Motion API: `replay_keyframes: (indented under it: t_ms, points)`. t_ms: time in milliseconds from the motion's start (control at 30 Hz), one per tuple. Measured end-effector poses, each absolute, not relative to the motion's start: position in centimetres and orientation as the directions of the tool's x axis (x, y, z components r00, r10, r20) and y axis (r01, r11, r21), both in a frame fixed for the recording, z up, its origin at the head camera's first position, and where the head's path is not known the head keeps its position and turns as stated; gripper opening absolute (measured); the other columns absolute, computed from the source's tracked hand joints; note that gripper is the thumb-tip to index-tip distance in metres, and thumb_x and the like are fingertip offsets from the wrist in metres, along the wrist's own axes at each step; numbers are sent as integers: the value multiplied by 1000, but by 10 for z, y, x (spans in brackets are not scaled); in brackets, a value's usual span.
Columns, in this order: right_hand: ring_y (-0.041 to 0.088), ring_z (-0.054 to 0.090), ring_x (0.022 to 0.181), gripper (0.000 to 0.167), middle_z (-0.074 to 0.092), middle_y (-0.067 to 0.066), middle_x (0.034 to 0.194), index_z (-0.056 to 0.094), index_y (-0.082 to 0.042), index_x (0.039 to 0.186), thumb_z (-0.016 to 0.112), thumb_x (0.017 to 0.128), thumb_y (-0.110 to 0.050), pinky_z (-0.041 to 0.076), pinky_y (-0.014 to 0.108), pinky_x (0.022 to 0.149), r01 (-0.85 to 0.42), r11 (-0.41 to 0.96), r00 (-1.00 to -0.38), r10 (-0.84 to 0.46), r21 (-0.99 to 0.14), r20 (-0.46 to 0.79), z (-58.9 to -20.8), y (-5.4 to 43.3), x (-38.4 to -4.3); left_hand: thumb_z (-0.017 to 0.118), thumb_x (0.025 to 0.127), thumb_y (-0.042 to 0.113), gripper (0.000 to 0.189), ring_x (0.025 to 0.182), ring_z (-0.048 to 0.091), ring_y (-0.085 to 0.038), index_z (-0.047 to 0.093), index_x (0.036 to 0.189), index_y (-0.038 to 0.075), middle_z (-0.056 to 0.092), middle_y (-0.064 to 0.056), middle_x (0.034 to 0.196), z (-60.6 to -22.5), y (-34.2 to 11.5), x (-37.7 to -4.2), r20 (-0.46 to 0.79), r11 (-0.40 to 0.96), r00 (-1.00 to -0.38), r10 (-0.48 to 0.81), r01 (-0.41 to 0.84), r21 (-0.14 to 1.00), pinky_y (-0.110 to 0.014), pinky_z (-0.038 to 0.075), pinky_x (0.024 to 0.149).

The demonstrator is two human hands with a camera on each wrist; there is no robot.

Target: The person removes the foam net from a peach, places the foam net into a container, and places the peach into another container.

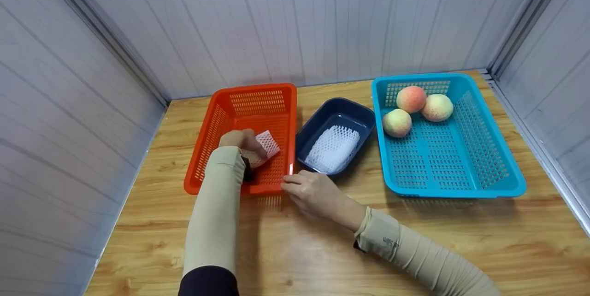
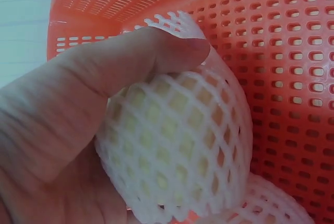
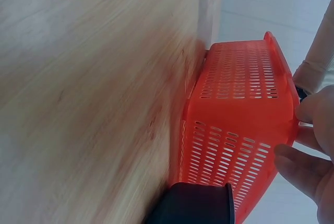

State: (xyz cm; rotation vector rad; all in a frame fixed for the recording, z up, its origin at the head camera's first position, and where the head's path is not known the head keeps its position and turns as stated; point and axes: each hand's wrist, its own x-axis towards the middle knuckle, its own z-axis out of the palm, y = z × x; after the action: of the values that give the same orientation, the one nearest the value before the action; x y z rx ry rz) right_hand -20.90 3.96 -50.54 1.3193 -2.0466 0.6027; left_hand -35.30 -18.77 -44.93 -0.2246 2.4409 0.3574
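Note:
Inside the red basket (image 1: 272, 123), my left hand (image 1: 242, 140) grips a pale yellowish peach (image 2: 167, 130) wrapped in a white foam net (image 2: 229, 145). In the left wrist view the thumb (image 2: 172, 49) lies across the net near its gathered end. A second foam-netted piece (image 2: 266, 205) shows below it, partly cut off. My right hand (image 1: 315, 193) is at the basket's front right corner, fingers pinching the rim. The right wrist view shows a fingertip (image 3: 292, 156) against the outer wall and other fingers over the edge.
A dark blue dish (image 1: 339, 108) holding white foam netting (image 1: 334, 148) stands close to the red basket's right side. Farther right, a blue basket (image 1: 488, 167) contains 3 bare peaches (image 1: 411, 99). White panel walls (image 1: 295, 24) enclose the wooden table (image 1: 295, 259).

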Motion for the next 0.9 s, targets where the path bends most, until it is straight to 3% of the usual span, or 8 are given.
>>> replay_keyframes:
  t_ms: [67,300,467,633,733,900]
  points:
    - [22,65,79,14,70,9,101,75,-6,97,67,86,-8,54,30,67,-919,392,-305,-632,-46,713,-506,39,-209,81,73,43,59,102,50,-29,62,119,11,57,-10,114,-452,-190,-355,-618,974,-786,-21,-156,165,-44,43,88]
    - [22,65,80,17,69,10,106,74,-5,102,66,88,-12,54,31,68,-912,409,-316,-646,-34,695,-508,41,-206,81,72,43,65,101,53,-27,57,123,11,59,-8,114,-451,-191,-355,-597,976,-801,37,-98,192,-44,45,87]
    - [24,64,84,25,68,11,113,71,-6,109,69,86,-13,54,33,69,-907,420,-333,-661,-36,672,-507,45,-204,81,73,36,78,106,50,-28,43,135,8,55,-11,121,-433,-185,-349,-539,970,-838,85,-54,237,-48,42,94]
    - [24,63,86,35,65,11,121,68,-6,118,71,84,-15,54,34,71,-906,421,-352,-693,-44,629,-510,50,-200,83,72,37,95,116,47,-33,27,139,1,47,-21,129,-414,-181,-335,-438,961,-888,138,13,276,-50,38,101]
    - [24,63,87,41,62,9,127,65,-7,124,71,84,-18,53,33,72,-903,427,-362,-715,-35,598,-511,52,-198,85,70,35,88,114,48,-34,33,133,1,48,-21,126,-405,-181,-324,-365,948,-913,182,64,310,-50,41,98]
    - [23,61,87,50,57,7,135,61,-9,130,72,83,-20,53,33,72,-893,449,-389,-726,-37,567,-510,55,-196,86,69,29,75,95,55,-26,46,127,5,57,-10,108,-402,-183,-313,-214,889,-933,290,179,422,-41,49,83]
